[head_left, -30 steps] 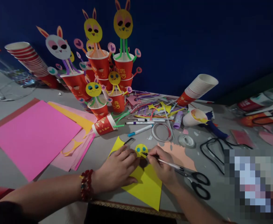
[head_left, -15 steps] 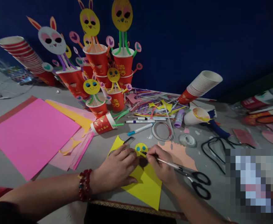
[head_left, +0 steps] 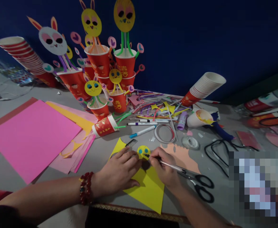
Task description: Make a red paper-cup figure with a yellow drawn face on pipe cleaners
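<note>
A small yellow paper circle (head_left: 144,150) with two blue eyes lies on a yellow sheet (head_left: 148,193). My left hand (head_left: 123,169) rests on that sheet, fingers together and slightly bent at the circle's left edge, thumb held apart. In my right hand (head_left: 164,166) is a pen (head_left: 168,163) with a clear barrel, its dark tip at the lower part of the circle. Scissors (head_left: 202,186) with black handles lie just right of that hand. The blades are partly hidden. Beside it is a cut peach paper piece (head_left: 183,155).
Red paper cups with paper-face figures (head_left: 98,65) stand at the back left. Pink sheets (head_left: 34,136) lie left. Pipe cleaners (head_left: 150,101), markers (head_left: 142,123), tape rolls (head_left: 164,133) and a glue stick (head_left: 182,121) lie ahead. A cup stack (head_left: 204,88) leans at the back right.
Hardly anything differs. The pen tip stays at the lower part of the yellow circle, and my left hand keeps its place on the paper.
</note>
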Available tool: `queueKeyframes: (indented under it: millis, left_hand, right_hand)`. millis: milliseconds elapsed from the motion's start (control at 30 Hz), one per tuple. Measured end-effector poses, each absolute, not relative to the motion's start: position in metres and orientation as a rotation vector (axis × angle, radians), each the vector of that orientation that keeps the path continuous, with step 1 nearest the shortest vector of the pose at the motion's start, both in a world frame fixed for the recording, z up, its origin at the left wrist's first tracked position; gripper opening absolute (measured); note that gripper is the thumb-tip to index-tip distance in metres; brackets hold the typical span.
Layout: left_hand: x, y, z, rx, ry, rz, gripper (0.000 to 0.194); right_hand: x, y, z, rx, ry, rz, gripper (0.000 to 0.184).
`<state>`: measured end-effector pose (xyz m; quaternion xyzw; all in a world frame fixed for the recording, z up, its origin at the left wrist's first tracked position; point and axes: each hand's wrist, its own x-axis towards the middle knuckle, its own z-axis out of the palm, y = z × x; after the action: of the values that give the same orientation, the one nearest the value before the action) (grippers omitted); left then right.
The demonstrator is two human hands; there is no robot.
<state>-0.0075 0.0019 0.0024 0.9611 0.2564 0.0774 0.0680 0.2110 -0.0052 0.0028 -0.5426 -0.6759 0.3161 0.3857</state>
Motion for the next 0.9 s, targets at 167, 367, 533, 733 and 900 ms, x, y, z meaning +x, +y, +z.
queueKeyframes:
  millis: [167,367,533,733,900]
  left_hand:
    - [-0.0079,0.0013,0.0003,2.884,0.774,0.247,0.069]
    - [-0.007,0.0016,0.0002,2.886,0.769,0.271,0.07]
    - [-0.007,0.0012,0.0022,2.898,0.778,0.27,0.067]
    - [-0.0077,0.0014,0.0011,2.887,0.77,0.271,0.069]
    - [-0.007,0.0015,0.001,2.879,0.775,0.268,0.068]
  right_hand:
    - [0.2105,-0.0047,0.0038,-1.39,-1.719,0.81,0.019]
    - [0.2113,-0.0048,0.0031,-1.406,-1.733,0.805,0.018]
    - [0.2113,-0.0052,0.0026,-1.408,-1.743,0.795,0.018]
    - [0.2107,-0.0055,0.0022,-1.401,-1.74,0.799,0.018]
    - [0.2118,-0.0052,0.0,-1.392,-1.736,0.824,0.017]
